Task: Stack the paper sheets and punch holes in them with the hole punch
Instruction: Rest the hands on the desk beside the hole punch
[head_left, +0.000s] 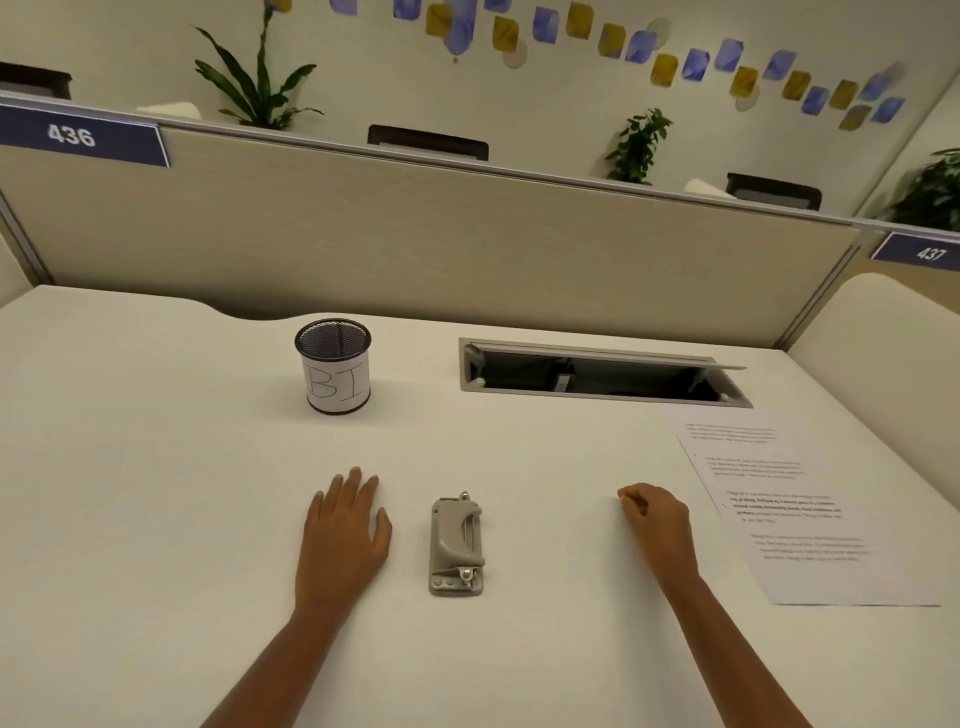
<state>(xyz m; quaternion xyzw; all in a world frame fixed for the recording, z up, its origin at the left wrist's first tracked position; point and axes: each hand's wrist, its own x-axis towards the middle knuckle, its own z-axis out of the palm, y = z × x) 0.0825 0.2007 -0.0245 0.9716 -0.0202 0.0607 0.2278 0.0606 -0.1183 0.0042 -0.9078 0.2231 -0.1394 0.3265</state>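
Left hand (345, 525) flat on desk (156, 493), fingers straight, slightly spread, holding nothing. Mesh cup (335, 366) marked "BI" upright, further back. Hole punch (457, 543) between hands, touching neither. Right hand (657, 525) resting on desk, fingers curled into loose fist, nothing seen in it. Paper sheets (800, 509) flat at right, near right hand, apart from it.

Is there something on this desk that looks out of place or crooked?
Two small things. The white printed paper sheet lies skewed at the right of the white desk, apart from the grey metal hole punch. The grey cable hatch in the desk stands open. Nothing is spilled or damaged.
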